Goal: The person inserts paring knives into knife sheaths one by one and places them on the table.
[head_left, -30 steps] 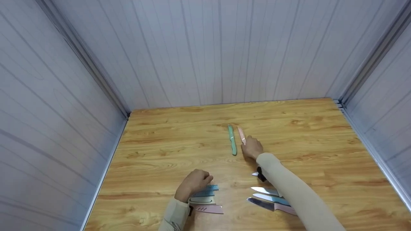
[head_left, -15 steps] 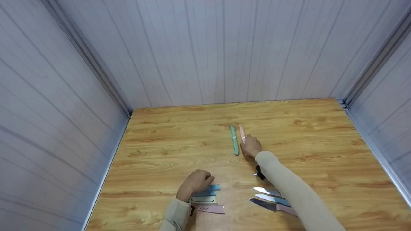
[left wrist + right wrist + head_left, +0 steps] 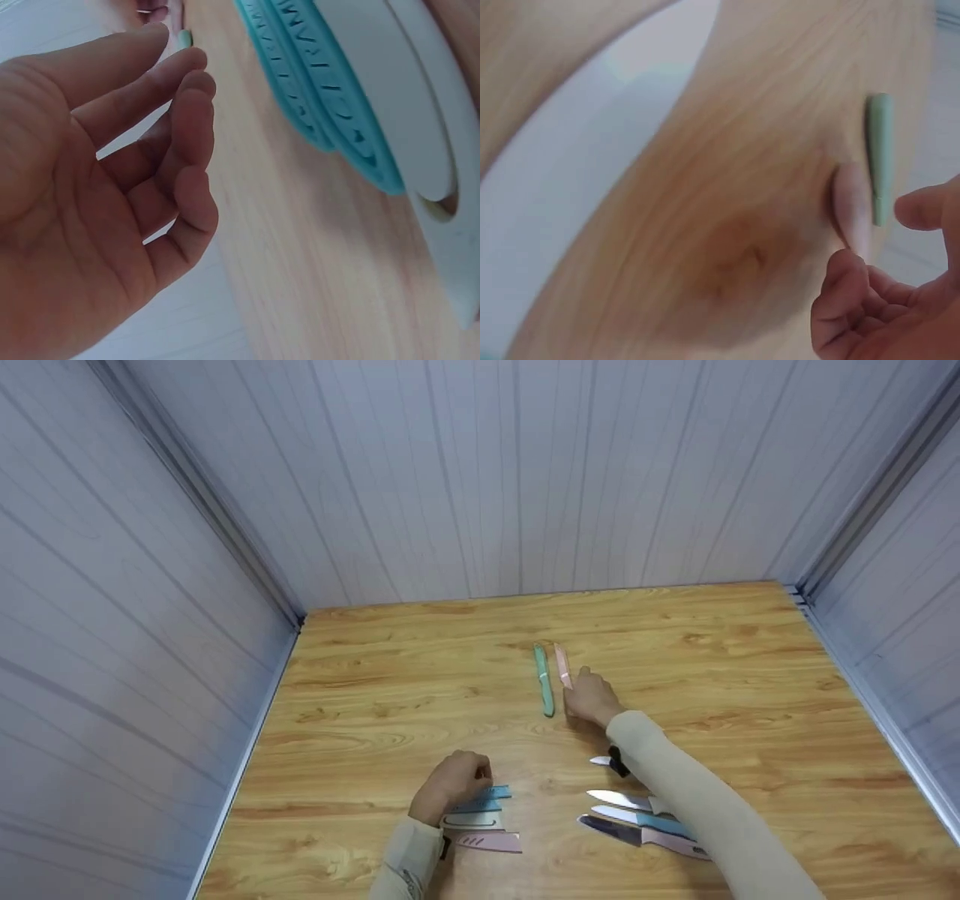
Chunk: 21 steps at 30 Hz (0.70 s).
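Note:
On the wooden table, a pink knife [image 3: 562, 661] and a green knife [image 3: 544, 681] lie side by side, each with a matching cover over its blade. My right hand [image 3: 592, 697] is at the pink knife's handle [image 3: 849, 199]; in the right wrist view the thumb stands apart from it, the other fingers bent beside it. The green handle [image 3: 881, 142] lies just beyond. Loosely curled and holding nothing, my left hand [image 3: 97, 172] hovers by a row of blade covers: blue ones [image 3: 337, 97], a white one [image 3: 397, 82] and a pink one [image 3: 489, 841].
Under my right forearm lie bare knives: one with only a small blade tip [image 3: 600, 760] showing, a pale-handled one [image 3: 616, 799], a blue-handled one [image 3: 664, 825] and a pink-handled one [image 3: 671, 844]. Panelled walls [image 3: 480, 480] enclose the table [image 3: 375, 682] at back and sides.
The pink knife now lies slightly closer to the green one. My right hand has drawn back a little to the right. My left hand has stayed nearly still, its fingertips dipping slightly.

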Motion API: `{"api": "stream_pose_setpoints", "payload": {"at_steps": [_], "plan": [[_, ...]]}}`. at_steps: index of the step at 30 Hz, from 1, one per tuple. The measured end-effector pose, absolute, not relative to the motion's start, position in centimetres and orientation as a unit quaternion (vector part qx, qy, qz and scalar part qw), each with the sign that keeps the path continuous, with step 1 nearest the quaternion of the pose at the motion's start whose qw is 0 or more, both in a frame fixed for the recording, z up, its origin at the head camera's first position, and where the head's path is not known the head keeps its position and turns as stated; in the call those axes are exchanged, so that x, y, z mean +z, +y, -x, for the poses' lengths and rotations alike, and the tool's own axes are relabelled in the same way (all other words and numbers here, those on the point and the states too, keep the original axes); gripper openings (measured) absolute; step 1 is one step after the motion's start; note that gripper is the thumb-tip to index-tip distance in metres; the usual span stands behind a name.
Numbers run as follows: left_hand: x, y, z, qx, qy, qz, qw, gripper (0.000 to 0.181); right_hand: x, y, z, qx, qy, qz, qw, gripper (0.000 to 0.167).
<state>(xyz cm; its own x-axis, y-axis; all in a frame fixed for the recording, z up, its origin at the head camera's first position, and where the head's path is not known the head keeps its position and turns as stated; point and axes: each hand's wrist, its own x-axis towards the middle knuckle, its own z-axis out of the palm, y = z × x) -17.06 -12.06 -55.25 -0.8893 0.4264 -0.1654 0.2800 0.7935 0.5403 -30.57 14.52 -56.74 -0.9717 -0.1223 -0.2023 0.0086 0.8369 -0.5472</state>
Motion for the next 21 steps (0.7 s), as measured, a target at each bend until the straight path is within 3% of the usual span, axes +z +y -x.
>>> {"api": "stream_pose_setpoints", "payload": {"at_steps": [13,21], "plan": [[-56.8,-12.8,17.0,0.213,0.951,-0.181,0.132,0.004,-52.6,19.7,26.1,-0.271,0.955,0.09,0.084,0.041],[-57.0,-12.8,16.9,0.212,0.949,-0.2,0.122,0.008,-51.9,23.7,22.2,-0.269,0.957,0.091,0.06,0.03]]}}
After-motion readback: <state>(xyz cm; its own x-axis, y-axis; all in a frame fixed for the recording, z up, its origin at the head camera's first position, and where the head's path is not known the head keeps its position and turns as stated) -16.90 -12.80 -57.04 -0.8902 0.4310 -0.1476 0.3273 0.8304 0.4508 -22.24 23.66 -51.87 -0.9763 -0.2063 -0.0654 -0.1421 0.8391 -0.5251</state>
